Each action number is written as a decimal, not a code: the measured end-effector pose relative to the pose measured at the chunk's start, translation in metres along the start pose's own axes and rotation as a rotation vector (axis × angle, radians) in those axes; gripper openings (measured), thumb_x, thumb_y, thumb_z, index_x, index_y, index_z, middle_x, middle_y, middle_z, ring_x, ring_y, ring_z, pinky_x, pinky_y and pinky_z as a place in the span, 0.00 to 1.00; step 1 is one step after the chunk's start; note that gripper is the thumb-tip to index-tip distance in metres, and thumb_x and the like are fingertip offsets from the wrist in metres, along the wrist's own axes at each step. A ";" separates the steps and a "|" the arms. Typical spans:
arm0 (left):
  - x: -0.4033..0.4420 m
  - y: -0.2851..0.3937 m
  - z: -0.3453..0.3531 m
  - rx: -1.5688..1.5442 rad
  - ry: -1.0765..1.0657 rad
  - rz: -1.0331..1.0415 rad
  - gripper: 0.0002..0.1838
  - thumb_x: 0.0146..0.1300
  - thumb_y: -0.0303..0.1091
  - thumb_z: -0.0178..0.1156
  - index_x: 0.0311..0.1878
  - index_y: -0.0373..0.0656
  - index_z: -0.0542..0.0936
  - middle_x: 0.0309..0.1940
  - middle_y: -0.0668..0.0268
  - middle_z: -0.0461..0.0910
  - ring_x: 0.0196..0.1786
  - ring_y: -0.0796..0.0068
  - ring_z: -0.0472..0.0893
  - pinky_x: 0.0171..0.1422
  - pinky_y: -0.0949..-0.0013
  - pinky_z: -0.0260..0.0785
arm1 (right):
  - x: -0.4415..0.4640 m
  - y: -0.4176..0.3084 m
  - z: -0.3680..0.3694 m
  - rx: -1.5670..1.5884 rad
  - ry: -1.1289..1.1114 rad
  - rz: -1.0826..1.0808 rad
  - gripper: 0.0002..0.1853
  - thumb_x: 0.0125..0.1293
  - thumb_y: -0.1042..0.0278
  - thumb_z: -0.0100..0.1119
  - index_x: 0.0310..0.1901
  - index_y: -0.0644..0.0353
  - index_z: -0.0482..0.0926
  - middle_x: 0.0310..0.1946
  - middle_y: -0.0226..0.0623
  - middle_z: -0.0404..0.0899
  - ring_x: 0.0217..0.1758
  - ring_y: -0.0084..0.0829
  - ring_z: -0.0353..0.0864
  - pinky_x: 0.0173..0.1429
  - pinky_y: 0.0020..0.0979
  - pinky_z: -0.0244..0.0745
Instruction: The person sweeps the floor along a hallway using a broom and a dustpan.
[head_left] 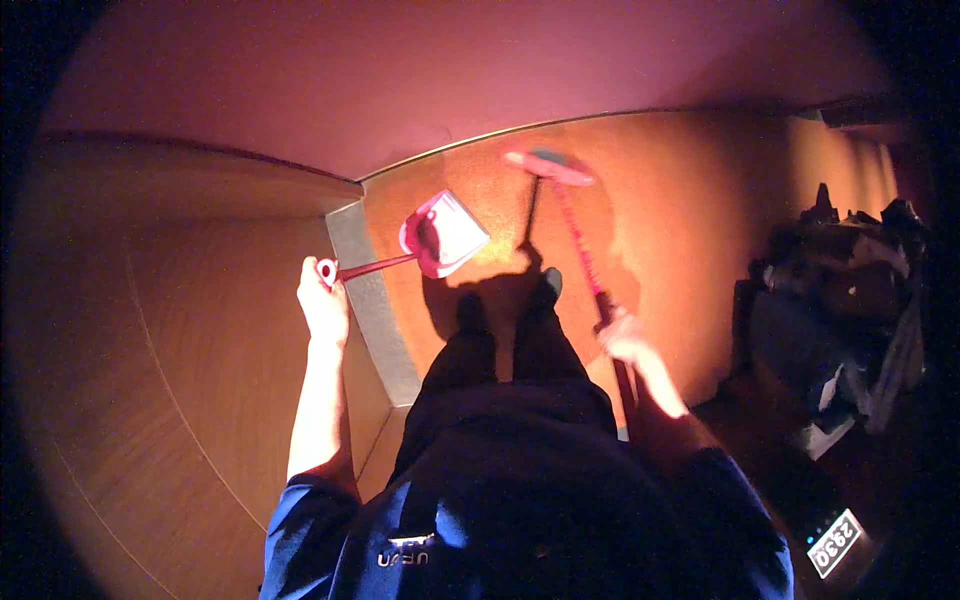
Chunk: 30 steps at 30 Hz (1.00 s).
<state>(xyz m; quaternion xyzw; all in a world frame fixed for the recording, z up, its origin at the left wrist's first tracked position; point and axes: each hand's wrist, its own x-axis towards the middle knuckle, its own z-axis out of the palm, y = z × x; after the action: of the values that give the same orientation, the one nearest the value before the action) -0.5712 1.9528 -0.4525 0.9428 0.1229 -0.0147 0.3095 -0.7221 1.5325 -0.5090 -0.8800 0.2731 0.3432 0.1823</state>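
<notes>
My left hand (324,300) is closed round the upper end of the handle of a long-handled dustpan (462,236). The pan is pinkish red at the back, its bright face turned to the right, in front of my feet. In my right hand (626,338) is the stick of a broom (578,232), gripped partway along. Its pink head (550,168) is somewhat blurred and lies near the base of the far wall, right of and beyond the dustpan. Whether the bristles touch the floor I cannot tell.
An orange-lit floor (670,200) meets a reddish wall (480,70) ahead. Brown wood-like panelling (220,330) rises on my left, with a grey strip (370,300) along its foot. Dark bulky things (840,310) stand on the right, in shadow. A small lit sign (835,543) reads 2930.
</notes>
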 end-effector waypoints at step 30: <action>-0.005 0.062 -0.015 0.001 0.114 -0.009 0.09 0.47 0.15 0.53 0.33 0.34 0.69 0.25 0.55 0.73 0.31 0.68 0.75 0.38 0.72 0.67 | -0.066 -0.083 -0.013 0.069 -0.570 -0.441 0.28 0.51 0.62 0.52 0.54 0.58 0.56 0.31 0.52 0.75 0.37 0.52 0.76 0.37 0.45 0.71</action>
<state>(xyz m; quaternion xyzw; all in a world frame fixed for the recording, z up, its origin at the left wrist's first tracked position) -0.5621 1.9122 -0.4042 0.9418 0.1446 0.0378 0.3012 -0.7062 1.6149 -0.4424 -0.7799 0.0261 0.5179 0.3506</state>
